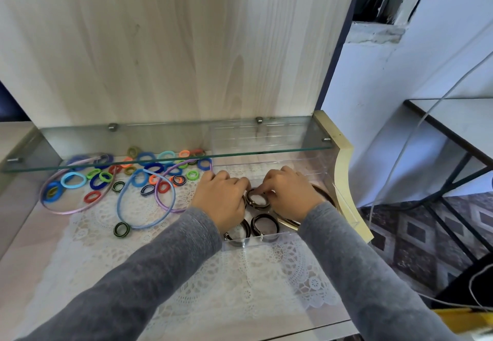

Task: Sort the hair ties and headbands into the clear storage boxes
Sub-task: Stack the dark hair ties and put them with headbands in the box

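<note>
Coloured hair ties (pixel 149 169) and headbands (pixel 77 183) lie loose on the lace mat (pixel 240 274) at left. Both hands, left (pixel 222 199) and right (pixel 289 193), curl inside the clear box (pixel 269 239), fingers pinching one dark tie (pixel 256 198); two more dark ties lie nearer.

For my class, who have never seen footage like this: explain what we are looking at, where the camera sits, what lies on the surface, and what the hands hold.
There is no machine here. A person wears one camera on the head, looking down at their own arms in grey sleeves. The left hand and right hand reach into a clear box and together finger a dark hair tie; two more dark ties lie nearer the camera in it. To the left, on a lace cloth, lie many coloured ties and thin headbands, not yet sorted. A glass shelf hangs above.
</note>
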The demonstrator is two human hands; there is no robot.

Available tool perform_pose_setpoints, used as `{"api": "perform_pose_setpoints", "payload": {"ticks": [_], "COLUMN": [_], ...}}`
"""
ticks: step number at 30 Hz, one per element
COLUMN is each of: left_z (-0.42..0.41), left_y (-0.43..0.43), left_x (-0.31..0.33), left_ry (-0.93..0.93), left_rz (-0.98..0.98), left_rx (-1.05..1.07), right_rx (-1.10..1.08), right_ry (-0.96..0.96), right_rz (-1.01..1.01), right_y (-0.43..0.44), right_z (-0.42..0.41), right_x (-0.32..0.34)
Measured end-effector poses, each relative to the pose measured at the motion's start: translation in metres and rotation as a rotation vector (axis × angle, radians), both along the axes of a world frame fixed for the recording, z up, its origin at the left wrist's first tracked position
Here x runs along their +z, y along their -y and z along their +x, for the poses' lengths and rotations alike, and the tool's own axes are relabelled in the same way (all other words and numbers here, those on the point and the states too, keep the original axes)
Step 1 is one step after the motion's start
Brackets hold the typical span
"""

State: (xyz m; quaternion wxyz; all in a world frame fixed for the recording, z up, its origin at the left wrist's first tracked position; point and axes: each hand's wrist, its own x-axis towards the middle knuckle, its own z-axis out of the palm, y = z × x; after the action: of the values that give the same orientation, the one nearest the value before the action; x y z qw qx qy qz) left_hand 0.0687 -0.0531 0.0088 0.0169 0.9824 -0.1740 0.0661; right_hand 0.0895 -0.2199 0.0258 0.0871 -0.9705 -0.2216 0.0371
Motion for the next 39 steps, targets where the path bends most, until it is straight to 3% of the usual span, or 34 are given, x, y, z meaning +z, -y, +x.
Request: {"api": "perform_pose_setpoints", "payload": {"ticks": [26, 34, 39], "left_z": [0.006, 0.006, 0.005], "left_y": [0.009, 0.007, 0.009], "left_x": [0.001, 0.001, -0.004], "left_ry": [0.004, -0.015, -0.008], "left_rz": [-0.008, -0.036, -0.013], "left_rx": [0.002, 0.011, -0.002], "right_rx": [-0.012, -0.236, -0.309], "right_ry": [0.037, 0.084, 0.06], "right_rz": [-0.001, 0.144, 0.129], "right_y": [-0.002, 0.01, 0.014], "right_z": [-0.009, -0.001, 0.003], "right_x": [-0.013, -0.014, -0.014]}}
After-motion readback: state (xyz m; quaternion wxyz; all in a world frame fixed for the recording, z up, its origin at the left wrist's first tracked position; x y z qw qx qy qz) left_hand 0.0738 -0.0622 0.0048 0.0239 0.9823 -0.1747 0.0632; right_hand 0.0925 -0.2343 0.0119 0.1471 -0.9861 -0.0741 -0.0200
